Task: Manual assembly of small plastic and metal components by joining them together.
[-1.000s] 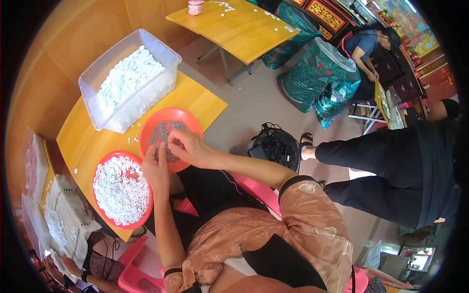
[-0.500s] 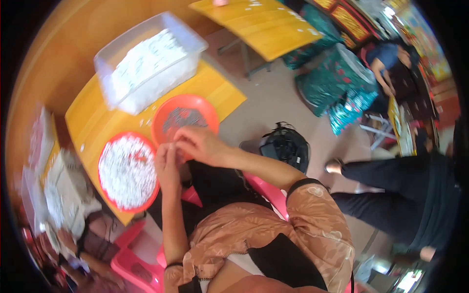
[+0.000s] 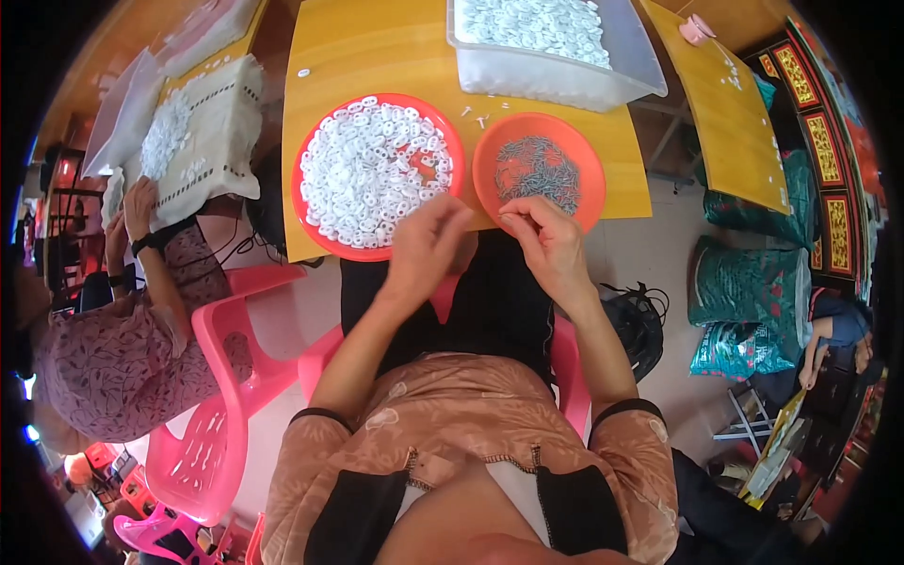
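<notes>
A red plate (image 3: pixel 302 191) on the left is heaped with small white oval plastic pieces (image 3: pixel 363 174), each with two holes. My left hand (image 3: pixel 424 247) is at its near right edge, fingers curled together. What they hold, if anything, is hidden. To the right, an orange-red plate (image 3: pixel 589 155) carries a loose pile of thin grey screws or nails (image 3: pixel 539 169). At that plate's near rim is my right hand (image 3: pixel 551 243), its thumb and fingers pinched. Anything between the fingertips is too small to name. The two hands are apart.
Both plates rest on a yellow wooden table (image 3: pixel 377 56), with a clear plastic bin (image 3: pixel 556 80) of white pieces behind. Left, another person (image 3: pixel 132 330) handles white pieces on a cloth. A pink chair (image 3: pixel 212 443) stands beside me; green bags (image 3: pixel 749 282) lie right.
The head view has turned and levelled. My hands were together between the plates; now they are apart, the left by the white pieces and the right by the grey ones.
</notes>
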Demonstrator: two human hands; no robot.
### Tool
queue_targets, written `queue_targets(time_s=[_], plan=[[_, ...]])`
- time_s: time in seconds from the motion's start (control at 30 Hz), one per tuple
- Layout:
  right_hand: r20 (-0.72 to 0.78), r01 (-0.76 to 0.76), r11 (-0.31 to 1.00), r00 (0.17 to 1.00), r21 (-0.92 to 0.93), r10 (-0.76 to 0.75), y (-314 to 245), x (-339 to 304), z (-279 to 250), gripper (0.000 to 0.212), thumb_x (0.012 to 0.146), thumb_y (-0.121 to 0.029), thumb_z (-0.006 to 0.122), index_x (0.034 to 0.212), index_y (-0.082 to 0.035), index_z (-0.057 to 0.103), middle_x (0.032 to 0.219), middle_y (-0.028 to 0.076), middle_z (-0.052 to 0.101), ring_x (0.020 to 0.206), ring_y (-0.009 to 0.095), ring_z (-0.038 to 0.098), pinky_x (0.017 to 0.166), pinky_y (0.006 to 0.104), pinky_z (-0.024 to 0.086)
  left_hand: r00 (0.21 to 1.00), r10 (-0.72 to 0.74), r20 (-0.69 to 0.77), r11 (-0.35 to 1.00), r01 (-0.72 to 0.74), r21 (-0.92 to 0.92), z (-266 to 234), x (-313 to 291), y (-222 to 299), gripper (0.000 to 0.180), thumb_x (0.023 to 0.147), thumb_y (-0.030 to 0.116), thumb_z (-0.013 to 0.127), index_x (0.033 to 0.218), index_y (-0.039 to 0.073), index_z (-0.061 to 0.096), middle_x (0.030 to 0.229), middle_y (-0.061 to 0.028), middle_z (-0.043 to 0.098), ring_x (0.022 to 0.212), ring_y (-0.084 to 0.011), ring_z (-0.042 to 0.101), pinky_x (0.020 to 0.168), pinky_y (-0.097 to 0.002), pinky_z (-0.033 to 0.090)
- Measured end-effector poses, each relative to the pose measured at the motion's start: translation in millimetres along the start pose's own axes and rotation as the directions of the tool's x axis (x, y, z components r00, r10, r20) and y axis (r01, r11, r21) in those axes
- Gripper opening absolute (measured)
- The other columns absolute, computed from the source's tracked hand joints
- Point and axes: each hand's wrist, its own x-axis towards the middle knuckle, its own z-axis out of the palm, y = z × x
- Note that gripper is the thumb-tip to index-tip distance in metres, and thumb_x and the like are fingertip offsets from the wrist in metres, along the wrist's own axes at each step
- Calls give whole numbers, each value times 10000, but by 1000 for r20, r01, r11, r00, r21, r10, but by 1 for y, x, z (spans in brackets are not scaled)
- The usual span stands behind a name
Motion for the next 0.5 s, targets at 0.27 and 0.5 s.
queue_targets(time_s=[0.27,0.5], plan=[[8,-98,993,995,73,97,-1,-11,17,68,833,-38,619,877,9,598,757,97,590,623,166,564,566,272,442,936,350,-46,718,-236,655,-67,53,-8,103,825,131,614,896,81,670,780,-99,580,670,-299,606,577,-388,476],[-10,-85,992,996,90,86,0,-16,20,71,845,-49,615,883,9,600,731,60,570,602,112,510,546,244,407,966,213,144,543,-240,805,-71,79,-24,94,781,169,643,812,85,671,785,-97,569,704,-306,607,622,-410,485]])
